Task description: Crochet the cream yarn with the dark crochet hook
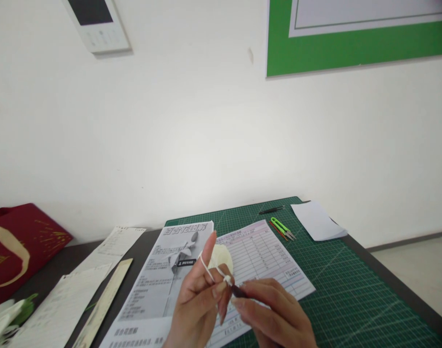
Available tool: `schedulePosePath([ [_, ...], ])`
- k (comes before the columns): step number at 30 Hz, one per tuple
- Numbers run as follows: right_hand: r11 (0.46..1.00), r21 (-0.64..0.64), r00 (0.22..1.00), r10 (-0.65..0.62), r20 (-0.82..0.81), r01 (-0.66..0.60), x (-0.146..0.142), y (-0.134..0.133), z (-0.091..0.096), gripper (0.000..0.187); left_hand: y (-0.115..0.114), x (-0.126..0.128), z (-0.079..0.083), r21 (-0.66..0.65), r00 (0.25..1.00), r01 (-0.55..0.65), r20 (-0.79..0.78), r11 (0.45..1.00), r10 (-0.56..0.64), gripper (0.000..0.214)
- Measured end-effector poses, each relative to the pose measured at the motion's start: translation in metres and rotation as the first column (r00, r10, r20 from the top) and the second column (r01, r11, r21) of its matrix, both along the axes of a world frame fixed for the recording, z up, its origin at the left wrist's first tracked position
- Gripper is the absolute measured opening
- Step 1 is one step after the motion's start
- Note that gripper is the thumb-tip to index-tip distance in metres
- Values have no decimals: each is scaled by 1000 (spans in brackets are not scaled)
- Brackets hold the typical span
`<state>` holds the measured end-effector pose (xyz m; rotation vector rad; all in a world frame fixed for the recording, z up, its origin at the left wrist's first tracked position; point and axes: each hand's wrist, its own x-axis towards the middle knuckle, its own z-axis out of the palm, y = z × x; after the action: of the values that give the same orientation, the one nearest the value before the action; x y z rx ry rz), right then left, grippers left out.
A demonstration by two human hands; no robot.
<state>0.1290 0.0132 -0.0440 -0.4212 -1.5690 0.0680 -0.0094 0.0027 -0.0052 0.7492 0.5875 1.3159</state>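
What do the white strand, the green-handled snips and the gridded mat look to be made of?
White strand: matte yarn, probably, bending softly over the raised finger of the left hand; fibre unclear.
Green-handled snips: probably plastic handles, bright and smooth; grey pointed blades look metal.
Gridded mat: likely dull vinyl, a flat sheet with printed lines.

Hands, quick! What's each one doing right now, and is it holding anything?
Left hand: pinched closed on white yarn, index finger raised.
Right hand: closed, holding a small dark tool.
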Motion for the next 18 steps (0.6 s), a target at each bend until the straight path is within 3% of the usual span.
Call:
schedulePosePath([
  [4, 984, -86, 983, 150, -109, -159, 1, 0, 7, 23, 5, -1, -4, 65, 997, 61, 40, 996, -64, 53],
  [10, 892, -304, 940, 294, -174, -335, 13, -4, 28, 20, 9, -2, -8, 108, 995, 76, 49, 991, -82, 53],
  [18, 742, -426, 838, 340, -426, -518, 17, -2, 16, 15, 10, -3, -3, 130, 990, 107, 79, 986, -117, 52],
])
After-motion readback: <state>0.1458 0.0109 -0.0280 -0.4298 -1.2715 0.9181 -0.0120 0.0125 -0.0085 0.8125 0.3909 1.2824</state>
